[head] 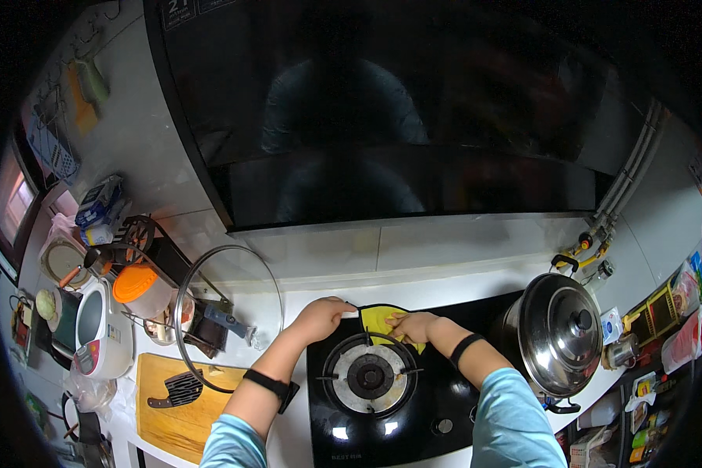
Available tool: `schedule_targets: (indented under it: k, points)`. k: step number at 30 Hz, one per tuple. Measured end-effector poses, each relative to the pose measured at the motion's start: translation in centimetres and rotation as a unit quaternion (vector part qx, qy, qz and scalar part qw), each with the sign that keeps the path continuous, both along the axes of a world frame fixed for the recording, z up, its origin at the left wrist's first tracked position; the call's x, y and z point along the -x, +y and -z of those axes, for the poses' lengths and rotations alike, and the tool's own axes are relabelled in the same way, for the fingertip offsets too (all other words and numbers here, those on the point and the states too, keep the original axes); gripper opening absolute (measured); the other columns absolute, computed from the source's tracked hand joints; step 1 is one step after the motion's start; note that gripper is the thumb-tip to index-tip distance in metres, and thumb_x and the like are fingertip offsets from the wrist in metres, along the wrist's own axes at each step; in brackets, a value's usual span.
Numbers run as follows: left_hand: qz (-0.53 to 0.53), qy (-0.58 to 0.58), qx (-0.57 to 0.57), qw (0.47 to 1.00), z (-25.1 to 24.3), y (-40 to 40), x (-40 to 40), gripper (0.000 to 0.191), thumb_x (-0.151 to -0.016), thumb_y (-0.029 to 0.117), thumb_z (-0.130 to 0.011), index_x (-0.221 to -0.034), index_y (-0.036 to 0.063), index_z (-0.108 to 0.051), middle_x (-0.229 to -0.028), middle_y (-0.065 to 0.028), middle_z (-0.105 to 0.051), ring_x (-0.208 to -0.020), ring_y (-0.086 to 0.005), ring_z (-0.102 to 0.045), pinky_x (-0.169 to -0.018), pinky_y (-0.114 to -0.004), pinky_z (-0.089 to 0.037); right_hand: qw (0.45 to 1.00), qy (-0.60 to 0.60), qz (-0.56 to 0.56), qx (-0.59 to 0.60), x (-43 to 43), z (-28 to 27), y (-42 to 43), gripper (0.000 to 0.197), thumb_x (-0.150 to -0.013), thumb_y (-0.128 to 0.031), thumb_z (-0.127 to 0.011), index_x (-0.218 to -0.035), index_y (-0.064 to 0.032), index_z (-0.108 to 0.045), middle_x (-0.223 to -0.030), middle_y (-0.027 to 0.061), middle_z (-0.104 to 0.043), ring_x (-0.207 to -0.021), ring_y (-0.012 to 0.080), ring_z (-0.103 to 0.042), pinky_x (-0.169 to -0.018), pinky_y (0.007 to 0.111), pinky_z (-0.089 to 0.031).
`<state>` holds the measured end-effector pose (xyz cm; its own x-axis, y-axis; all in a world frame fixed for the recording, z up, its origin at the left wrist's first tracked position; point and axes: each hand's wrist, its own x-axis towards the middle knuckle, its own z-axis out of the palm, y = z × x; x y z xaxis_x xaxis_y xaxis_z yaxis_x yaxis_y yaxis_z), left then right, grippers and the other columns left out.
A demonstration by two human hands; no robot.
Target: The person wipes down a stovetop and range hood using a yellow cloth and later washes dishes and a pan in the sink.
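A yellow cloth with a dark edge lies at the back of the black glass gas hob, behind the round burner. My left hand pinches the cloth's dark-edged left corner between thumb and fingers. On the cloth's right part rests my right hand, its fingers bent into the fabric; how firmly it grips cannot be told. Part of the cloth hangs down behind the burner's pan support. A large lidded steel pot stands at the hob's right side.
Left of the hob are a wooden cutting board with a slotted cleaver, an upright glass lid, an orange-lidded container and a white rice cooker. A dark range hood overhangs the back. Gas valves sit behind the pot.
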<state>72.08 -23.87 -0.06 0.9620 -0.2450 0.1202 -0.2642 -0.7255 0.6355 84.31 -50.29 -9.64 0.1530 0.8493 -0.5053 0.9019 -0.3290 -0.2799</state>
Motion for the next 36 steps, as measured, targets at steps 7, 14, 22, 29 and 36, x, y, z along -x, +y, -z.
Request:
schedule_targets:
  k: [7,14,22,29,36]
  points:
    - [0.235,-0.015,-0.214,0.948,4.9,0.0,-5.8,0.051,-0.083,0.001,-0.042,-0.127,0.0235,-0.052,-0.138,-0.0023,-0.045,-0.130,-0.0277,-0.038,-0.106,-0.036,-0.034,0.961,0.037,0.255,-0.099,1.2,-2.6,-3.0,0.037,-0.080,-0.005,-0.056,-0.113,-0.0195,-0.064,-0.104,0.0099,-0.065,-0.089,0.0267,-0.064,-0.082,0.033,-0.048]
    - [0.427,-0.121,-0.318,0.838,10.3,-0.5,-9.7,0.051,-0.091,0.015,-0.035,-0.138,0.0330,-0.036,-0.148,0.0027,-0.027,-0.133,-0.0262,-0.031,-0.109,-0.037,-0.029,0.994,-0.073,0.083,-0.011,3.2,0.5,-5.4,0.059,-0.082,-0.002,-0.043,-0.139,-0.0205,-0.039,-0.147,0.0022,-0.030,-0.135,0.0252,-0.028,-0.110,0.031,-0.027]
    - [0.451,-0.077,-0.374,0.807,11.8,0.3,-9.5,0.043,-0.089,0.022,-0.040,-0.130,0.0349,-0.045,-0.149,0.0039,-0.025,-0.134,-0.0235,-0.030,-0.110,-0.037,-0.029,0.998,-0.035,0.012,-0.053,0.8,0.1,-2.4,0.060,-0.078,0.001,-0.044,-0.132,-0.0235,-0.048,-0.148,0.0028,-0.029,-0.136,0.0275,-0.026,-0.112,0.032,-0.025]
    - [0.379,-0.042,-0.372,0.847,10.7,2.9,-5.5,0.044,-0.087,0.018,-0.043,-0.128,0.0322,-0.048,-0.149,0.0020,-0.026,-0.135,-0.0258,-0.030,-0.110,-0.040,-0.028,0.998,-0.015,-0.021,-0.061,-1.5,0.7,1.7,0.056,-0.079,-0.001,-0.045,-0.128,-0.0258,-0.052,-0.146,0.0024,-0.033,-0.136,0.0267,-0.026,-0.111,0.033,-0.025]
    - [0.335,0.052,-0.451,0.825,7.4,5.0,-0.8,0.053,-0.084,0.012,-0.047,-0.131,0.0366,-0.045,-0.151,0.0035,-0.019,-0.138,-0.0252,-0.023,-0.112,-0.044,-0.023,0.990,0.022,0.059,-0.127,-0.1,0.4,2.8,0.063,-0.072,0.010,-0.046,-0.125,-0.0239,-0.056,-0.142,0.0029,-0.039,-0.134,0.0249,-0.030,-0.109,0.033,-0.029]
